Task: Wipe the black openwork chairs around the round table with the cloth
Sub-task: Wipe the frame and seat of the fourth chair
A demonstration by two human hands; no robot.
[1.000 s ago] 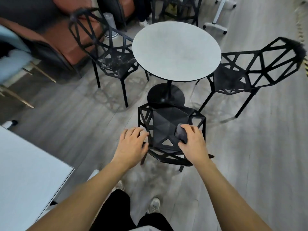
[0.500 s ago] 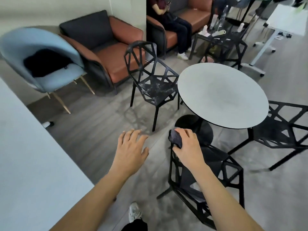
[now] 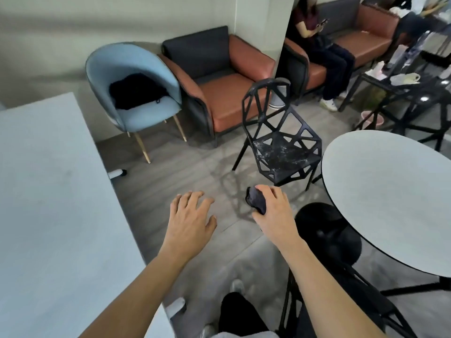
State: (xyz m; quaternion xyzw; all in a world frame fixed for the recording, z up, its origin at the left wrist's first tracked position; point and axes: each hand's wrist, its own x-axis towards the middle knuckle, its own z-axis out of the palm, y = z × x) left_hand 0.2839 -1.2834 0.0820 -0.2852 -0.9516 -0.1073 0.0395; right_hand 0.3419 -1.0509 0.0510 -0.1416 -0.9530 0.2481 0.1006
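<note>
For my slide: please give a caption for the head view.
Right hand holding cloth near black openwork chair.

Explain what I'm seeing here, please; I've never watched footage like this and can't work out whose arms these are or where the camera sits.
There is no machine: a person wears a wide-angle camera on the head, looking forward and down, so both bare arms reach in from the bottom. The left hand is open, fingers spread, holding nothing. The right hand grips a dark bunched cloth. Just ahead stands a black openwork chair with pale marks on its seat, beside the round table, whose visible top is bare. Another such chair is partly visible under the right arm. Further back are a blue armchair with something dark on its seat and a brown sofa chair. A pale tabletop fills the left.
</note>
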